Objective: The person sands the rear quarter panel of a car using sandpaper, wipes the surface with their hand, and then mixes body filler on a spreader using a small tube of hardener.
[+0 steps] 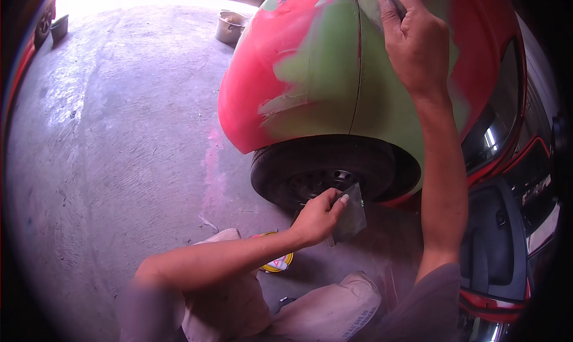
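My right hand [412, 37] grips a greenish-grey flat applicator or pad [374, 3] against the upper part of a red car's body panel [331, 68]. Green filler or primer covers much of that panel, on both sides of a dark vertical seam. Lower down, my left hand [320, 214] pinches a thin, flat, grey plate [352, 216] between thumb and fingers, in front of the wheel [322, 171]. A little green matter clings to the plate's right edge. The exact kind of tool in my right hand cannot be told.
On the concrete floor [134, 131], a yellow-rimmed can [286, 263] stands near my knees. A bucket [230, 27] stands beyond the car's far end, and another container [59, 28] is at the upper left. At the right is an open car door [490, 239].
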`<state>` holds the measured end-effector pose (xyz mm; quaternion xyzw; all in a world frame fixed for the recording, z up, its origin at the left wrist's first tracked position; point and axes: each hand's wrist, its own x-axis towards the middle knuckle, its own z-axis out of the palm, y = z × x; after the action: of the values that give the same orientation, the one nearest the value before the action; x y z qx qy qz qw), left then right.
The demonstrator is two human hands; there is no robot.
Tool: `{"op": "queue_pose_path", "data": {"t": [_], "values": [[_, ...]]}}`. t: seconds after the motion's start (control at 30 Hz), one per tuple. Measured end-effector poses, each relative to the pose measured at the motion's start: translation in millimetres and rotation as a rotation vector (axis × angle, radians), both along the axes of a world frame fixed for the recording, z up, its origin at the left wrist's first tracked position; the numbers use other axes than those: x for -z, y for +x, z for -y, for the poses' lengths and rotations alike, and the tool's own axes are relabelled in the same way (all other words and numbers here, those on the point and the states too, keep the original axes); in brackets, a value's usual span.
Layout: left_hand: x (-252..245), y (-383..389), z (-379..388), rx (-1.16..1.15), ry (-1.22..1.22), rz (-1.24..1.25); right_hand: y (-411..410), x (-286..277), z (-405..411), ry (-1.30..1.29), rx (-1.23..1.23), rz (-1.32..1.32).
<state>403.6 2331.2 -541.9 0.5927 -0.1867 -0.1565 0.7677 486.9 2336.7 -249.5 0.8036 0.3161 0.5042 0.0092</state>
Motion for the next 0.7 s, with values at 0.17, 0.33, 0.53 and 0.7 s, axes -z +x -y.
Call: {"op": "queue_pose_path", "data": {"t": [0.17,0.33,0.53,0.7], "values": [[1.3,0.2,0.8,-0.013,0.010,0.007,2.3,7.5,1.6,0.014,0.012,0.092],[1.8,0.0,3.0,-0.003,0.014,0.008,17.2,7.9,25.7,-0.048,0.125,0.153],[-1.6,0.5,0.0,0.038,0.041,0.007,11.4,12.1,29.1,-0.042,0.058,0.130],[-1.7,1.9,0.3,0.043,0.049,-0.006,6.9,13.0,37.7,-0.097,0.024,0.061]]}}
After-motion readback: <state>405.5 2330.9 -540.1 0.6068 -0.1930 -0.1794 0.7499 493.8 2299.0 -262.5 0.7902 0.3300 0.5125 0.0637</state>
